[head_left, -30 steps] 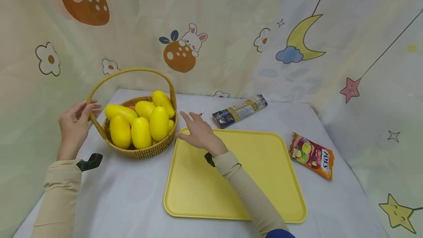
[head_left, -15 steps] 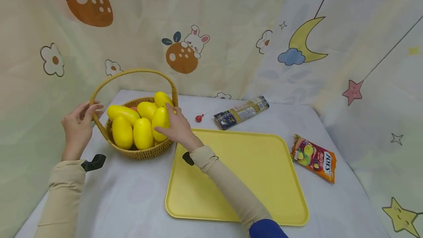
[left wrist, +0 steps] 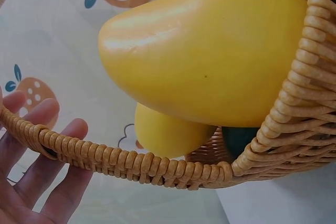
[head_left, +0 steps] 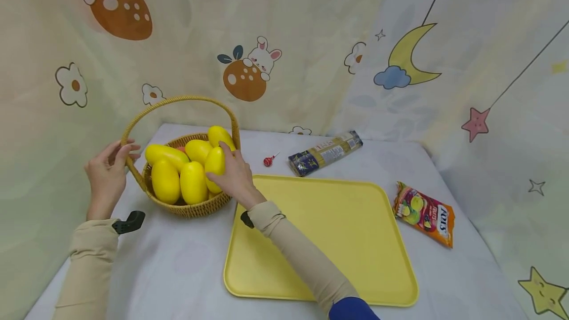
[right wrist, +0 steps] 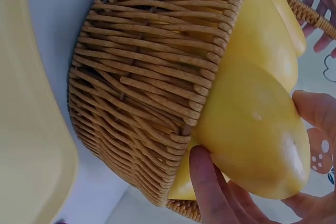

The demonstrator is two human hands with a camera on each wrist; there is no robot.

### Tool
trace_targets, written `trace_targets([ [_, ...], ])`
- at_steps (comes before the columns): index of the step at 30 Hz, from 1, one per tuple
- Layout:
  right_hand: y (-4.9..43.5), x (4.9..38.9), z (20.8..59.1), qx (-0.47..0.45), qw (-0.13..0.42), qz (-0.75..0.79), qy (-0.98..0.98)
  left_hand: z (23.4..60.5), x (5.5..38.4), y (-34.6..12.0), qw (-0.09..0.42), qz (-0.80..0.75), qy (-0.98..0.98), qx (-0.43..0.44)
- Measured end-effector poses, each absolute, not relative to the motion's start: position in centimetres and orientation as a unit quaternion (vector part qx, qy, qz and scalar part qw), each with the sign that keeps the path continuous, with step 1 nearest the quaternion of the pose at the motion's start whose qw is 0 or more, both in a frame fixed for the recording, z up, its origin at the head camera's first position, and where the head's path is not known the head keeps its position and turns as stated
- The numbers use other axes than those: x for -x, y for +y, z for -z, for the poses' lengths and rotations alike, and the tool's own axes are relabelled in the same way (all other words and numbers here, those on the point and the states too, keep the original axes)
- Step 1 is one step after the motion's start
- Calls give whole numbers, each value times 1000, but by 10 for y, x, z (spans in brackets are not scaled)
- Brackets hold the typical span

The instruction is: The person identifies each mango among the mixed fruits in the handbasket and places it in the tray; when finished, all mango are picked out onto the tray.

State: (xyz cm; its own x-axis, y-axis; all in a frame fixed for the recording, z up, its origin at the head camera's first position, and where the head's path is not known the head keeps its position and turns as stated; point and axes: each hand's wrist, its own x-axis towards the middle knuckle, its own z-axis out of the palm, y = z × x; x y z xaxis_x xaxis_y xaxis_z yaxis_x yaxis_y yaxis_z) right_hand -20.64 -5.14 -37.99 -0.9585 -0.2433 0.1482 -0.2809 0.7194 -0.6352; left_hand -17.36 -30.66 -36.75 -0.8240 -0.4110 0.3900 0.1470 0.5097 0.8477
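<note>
A wicker basket [head_left: 195, 209] with a tall arched handle [head_left: 178, 99] stands at the table's left, heaped with several yellow mangoes [head_left: 166, 181]. My left hand [head_left: 106, 177] holds the left side of the handle between thumb and fingers; in the left wrist view its fingers [left wrist: 68, 192] lie behind the wicker. At the basket's right side my right hand [head_left: 237, 178] grips a mango [right wrist: 252, 124], thumb on one side and fingers on the other. That mango still rests among the others. A reddish thing [head_left: 181, 148] and something dark green [left wrist: 239, 141] show partly between the fruit.
A yellow tray [head_left: 329, 251] lies right of the basket, under my right forearm. Behind it are a red lollipop [head_left: 268, 161] and a pack of spaghetti [head_left: 326, 153]. An orange candy bag [head_left: 424, 214] lies right of the tray. A printed curtain [head_left: 311, 38] hangs behind the table.
My right hand has moved left from over the tray's edge to the basket and closed around a mango, uncovering the lollipop. My left hand stays on the handle.
</note>
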Motion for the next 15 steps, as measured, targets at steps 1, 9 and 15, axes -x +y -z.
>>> trace_targets([
  [1, -51, 206, 380, -143, 29, -349, -926, 368, 173, -306, 290, 487, -820, -79],
  [9, -48, 203, 373, -168, 61, -354, -918, 368, 173, -304, 295, 482, -820, -85],
  [15, -36, 202, 353, -158, 69, -358, -918, 369, 174, -304, 297, 480, -820, -88],
])
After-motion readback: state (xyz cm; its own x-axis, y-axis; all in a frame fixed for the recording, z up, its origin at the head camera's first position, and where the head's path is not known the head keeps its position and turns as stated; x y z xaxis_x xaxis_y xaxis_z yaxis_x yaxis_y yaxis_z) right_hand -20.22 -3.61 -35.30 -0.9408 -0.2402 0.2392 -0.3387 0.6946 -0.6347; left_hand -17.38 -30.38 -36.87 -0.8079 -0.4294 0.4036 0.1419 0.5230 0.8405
